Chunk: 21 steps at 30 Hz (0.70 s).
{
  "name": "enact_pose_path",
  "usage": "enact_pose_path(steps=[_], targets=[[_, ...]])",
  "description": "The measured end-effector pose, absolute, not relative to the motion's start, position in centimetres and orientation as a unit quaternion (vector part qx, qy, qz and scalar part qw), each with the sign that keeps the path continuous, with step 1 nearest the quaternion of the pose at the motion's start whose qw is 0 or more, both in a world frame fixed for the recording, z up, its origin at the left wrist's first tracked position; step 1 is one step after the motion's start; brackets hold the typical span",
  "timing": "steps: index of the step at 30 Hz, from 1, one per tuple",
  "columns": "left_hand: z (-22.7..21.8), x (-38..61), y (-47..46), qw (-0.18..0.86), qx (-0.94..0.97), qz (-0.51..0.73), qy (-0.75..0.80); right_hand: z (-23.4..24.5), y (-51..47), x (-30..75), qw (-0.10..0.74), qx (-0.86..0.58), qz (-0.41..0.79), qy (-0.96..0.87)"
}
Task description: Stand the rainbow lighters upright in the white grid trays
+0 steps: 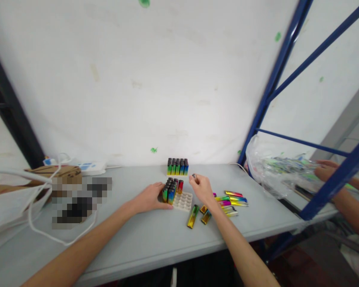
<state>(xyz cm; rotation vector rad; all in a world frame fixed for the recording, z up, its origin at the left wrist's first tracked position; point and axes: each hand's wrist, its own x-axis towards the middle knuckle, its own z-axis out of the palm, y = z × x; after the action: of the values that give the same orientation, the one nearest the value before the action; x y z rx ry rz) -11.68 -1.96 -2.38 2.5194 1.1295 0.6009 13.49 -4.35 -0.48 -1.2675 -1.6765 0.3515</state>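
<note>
A white slotted tray [184, 201] lies mid-table, its left part filled with upright rainbow-coloured lighters [170, 189]. My left hand [151, 197] rests against the tray's left side, fingers curled round it. My right hand [200, 188] hovers over the tray's right end, closed on a lighter [194, 175] whose metal top shows above my fingers. Loose lighters [231, 198] lie on the table right of that hand, and two more [193, 216] lie just in front of the tray. A full tray of lighters [177, 166] stands by the wall.
A grey table [155, 239] runs along a white wall. A cardboard box [55, 174], white cables and a power strip [91, 166] sit at the left. A blue steel frame [269, 91] rises at the right; beyond it another person's hands [327, 170] handle a clear plastic bag [269, 171].
</note>
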Motion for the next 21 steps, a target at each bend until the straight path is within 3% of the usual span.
enact_pose_path(steps=[4, 9, 15, 21], targets=[[-2.5, -11.7, -1.8, 0.15, 0.882, 0.211, 0.394, -0.2, -4.5, 13.7, 0.463, -0.522, 0.132, -0.704], [-2.5, -11.7, -1.8, 0.153, 0.884, 0.217, 0.384, 0.9, -5.1, 14.2, 0.367, -0.473, 0.147, -0.787], [-2.1, -11.5, -2.2, 0.143, 0.887, 0.205, 0.388, 2.4, -6.1, 14.5, 0.282, -0.415, 0.042, -0.864], [-1.9, -11.4, -2.3, 0.135, 0.887, 0.198, 0.395, 2.4, -6.0, 14.2, 0.259, -0.442, 0.108, -0.852]])
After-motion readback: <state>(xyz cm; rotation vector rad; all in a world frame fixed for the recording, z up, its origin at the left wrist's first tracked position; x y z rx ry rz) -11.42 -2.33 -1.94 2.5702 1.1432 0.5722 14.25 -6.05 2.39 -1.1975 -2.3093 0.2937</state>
